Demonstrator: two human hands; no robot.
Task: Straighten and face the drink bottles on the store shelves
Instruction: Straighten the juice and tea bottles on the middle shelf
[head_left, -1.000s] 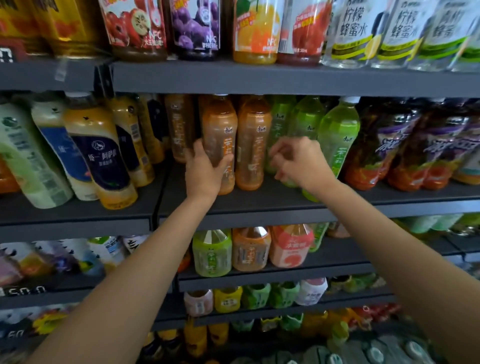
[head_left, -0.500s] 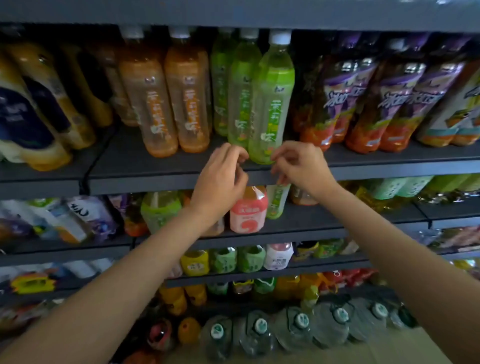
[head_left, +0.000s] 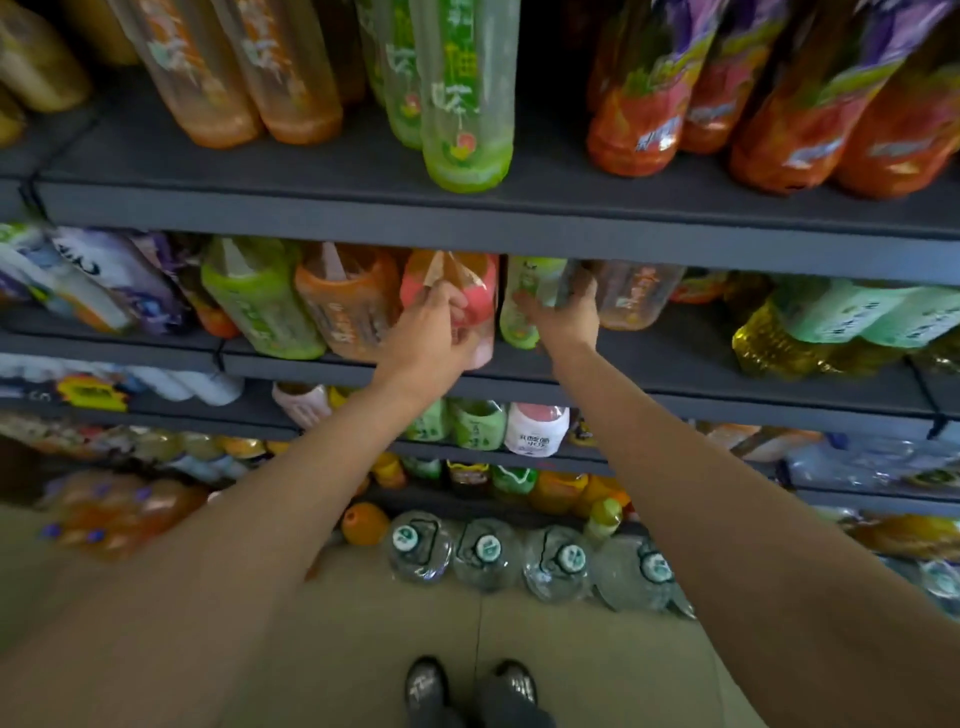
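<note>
The dark shelf edge (head_left: 467, 228) of the upper shelf runs across the view just above both hands, leaving only a low gap over the bottles on the middle shelf (head_left: 675, 364). That shelf's front lip passes beneath the wrists, and bare shelf shows to the right of the right hand, in front of a clear orange-tinted bottle (head_left: 636, 296).

On the middle shelf a green bottle (head_left: 260, 301), an orange bottle (head_left: 345, 301) and a pink bottle (head_left: 467, 291) stand side by side near the front edge, all leaning in the wide-angle view. Just right of the pink one stands a slim light-green bottle (head_left: 524, 306). On the upper shelf, a tall green bottle (head_left: 462, 104) sits close to the front edge between orange ones on the left and red-and-purple ones on the right.

The left hand (head_left: 426, 338) reaches up from below with its fingers curled round the pink bottle's lower front; the grip wraps the bottle. The right hand (head_left: 566, 312) lies against the light-green bottle, thumb on its left side and fingers round its right; the grip looks closed on it, though blur hides the fingertips. Both forearms are stretched forward, well apart at the elbows and converging towards the shelf. Water jugs (head_left: 488, 551) stand on the floor below.
</note>
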